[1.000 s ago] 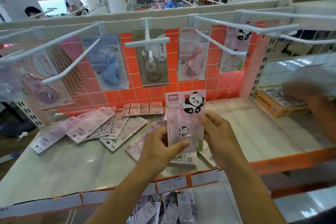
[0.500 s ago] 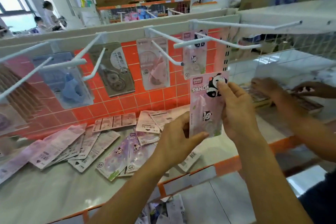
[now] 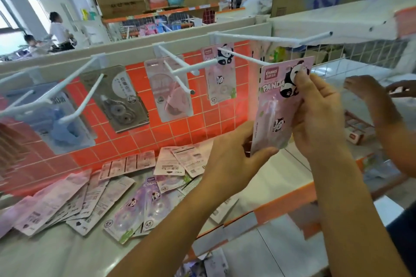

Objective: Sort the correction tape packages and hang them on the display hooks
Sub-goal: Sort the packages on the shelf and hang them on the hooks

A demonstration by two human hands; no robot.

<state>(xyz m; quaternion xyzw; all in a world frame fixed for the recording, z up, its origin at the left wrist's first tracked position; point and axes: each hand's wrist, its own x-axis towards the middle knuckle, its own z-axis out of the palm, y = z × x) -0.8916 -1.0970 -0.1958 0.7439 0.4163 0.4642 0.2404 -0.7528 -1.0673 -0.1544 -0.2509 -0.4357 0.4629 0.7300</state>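
Lifting panda package (image 3: 275, 105) higher toward hook (image 3: 243, 56); left hand (image 3: 228, 160), right hand (image 3: 317, 117) fingers (image 3: 302, 78) pinching it.

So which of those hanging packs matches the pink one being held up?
The rightmost hanging pink panda-print pack: it alone in that row carries the same black-and-white panda as the held pink pack.

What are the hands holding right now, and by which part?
Both hold one pink panda package: the left hand pinches its bottom edge, and the right hand grips its right edge, up to the top.
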